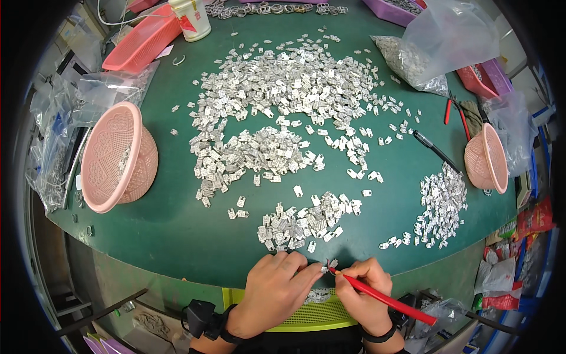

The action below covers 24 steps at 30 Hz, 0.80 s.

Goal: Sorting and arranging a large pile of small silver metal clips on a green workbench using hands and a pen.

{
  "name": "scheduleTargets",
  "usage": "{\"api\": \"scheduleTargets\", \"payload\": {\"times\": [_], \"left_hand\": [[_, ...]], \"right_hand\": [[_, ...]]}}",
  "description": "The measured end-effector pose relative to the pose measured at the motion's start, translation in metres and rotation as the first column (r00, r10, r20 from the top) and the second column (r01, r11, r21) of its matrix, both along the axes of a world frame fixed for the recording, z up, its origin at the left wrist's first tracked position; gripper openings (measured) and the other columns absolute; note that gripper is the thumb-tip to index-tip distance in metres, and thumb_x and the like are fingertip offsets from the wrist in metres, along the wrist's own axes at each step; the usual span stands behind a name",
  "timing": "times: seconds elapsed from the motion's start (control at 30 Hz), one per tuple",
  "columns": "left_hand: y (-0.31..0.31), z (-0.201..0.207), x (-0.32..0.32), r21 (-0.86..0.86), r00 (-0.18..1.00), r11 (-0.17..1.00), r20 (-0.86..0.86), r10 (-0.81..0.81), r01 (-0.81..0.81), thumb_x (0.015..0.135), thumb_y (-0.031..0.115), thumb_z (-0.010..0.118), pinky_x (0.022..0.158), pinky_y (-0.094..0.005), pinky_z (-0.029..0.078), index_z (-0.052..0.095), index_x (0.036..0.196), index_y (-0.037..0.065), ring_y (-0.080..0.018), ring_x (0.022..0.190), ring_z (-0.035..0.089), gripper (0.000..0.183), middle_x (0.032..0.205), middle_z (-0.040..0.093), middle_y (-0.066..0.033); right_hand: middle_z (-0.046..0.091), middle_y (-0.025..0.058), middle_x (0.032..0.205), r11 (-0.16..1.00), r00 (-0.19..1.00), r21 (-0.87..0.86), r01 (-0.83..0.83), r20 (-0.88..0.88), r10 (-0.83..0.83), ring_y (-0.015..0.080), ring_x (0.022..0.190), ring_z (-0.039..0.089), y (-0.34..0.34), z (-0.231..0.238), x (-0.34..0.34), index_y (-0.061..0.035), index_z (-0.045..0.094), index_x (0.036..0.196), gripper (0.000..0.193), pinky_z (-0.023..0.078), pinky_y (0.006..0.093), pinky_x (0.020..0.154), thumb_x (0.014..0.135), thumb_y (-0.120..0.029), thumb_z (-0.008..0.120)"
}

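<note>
My left hand [276, 290] rests at the table's near edge, its fingers pinched on a small silver metal piece [323, 269]. Close beside it, my right hand [367, 293] is closed round a slim red pen-like tool [389, 300], whose tip points at the pieces between my hands. Another small metal piece [334, 263] lies by that tip. Just beyond my fingers is a loose small pile of flat silver padlock-shaped pieces [306, 221]. Under my hands, below the table edge, a yellow-green basket [318, 315] holds more of them.
A large heap of metal pieces [289, 82] spreads over the green table [177, 230]. Another pile [441, 203] lies right, near a black pen [436, 150], red-handled pliers [458, 118] and a pink basket [484, 159]. Left stands a larger pink basket [141, 165]. A clear bag [413, 59] lies far right.
</note>
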State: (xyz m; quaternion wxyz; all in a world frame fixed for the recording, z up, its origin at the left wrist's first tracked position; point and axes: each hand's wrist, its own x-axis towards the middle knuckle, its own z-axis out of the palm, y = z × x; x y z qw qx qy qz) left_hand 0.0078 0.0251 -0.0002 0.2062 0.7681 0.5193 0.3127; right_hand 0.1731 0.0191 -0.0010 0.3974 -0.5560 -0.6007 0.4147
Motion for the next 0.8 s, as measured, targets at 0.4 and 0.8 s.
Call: {"api": "scheduleTargets", "payload": {"times": [0.4, 0.8], "left_hand": [[-0.001, -0.002, -0.003, -0.008, 0.997, 0.998, -0.039, -0.065, 0.065, 0.066, 0.005, 0.064, 0.055, -0.0288, 0.037, 0.066, 0.09, 0.01, -0.0157, 0.065, 0.048, 0.025, 0.074, 0.048, 0.0005], [-0.005, -0.003, -0.008, 0.005, 0.998, 0.998, 0.016, -0.064, 0.064, 0.069, 0.011, 0.069, 0.054, -0.0285, 0.037, 0.066, 0.084, 0.01, -0.0162, 0.064, 0.049, 0.015, 0.073, 0.049, 0.0004]], "right_hand": [[0.057, 0.0078, 0.058, 0.989, 0.99, 0.103, -0.103, 0.112, 0.091, 0.0148, 0.046, 0.056, 0.004, 0.002, -0.003, -0.0028, 0.051, 0.073, 0.019, 0.043, 0.0246, 0.044, 0.068, 0.004, 0.067], [0.067, 0.0043, 0.078, 0.921, 0.943, 0.255, -0.294, 0.233, 0.237, 0.0173, 0.075, 0.061, 0.004, 0.006, 0.005, -0.0079, 0.064, 0.091, 0.024, 0.046, 0.028, 0.068, 0.069, 0.001, 0.068]]}}
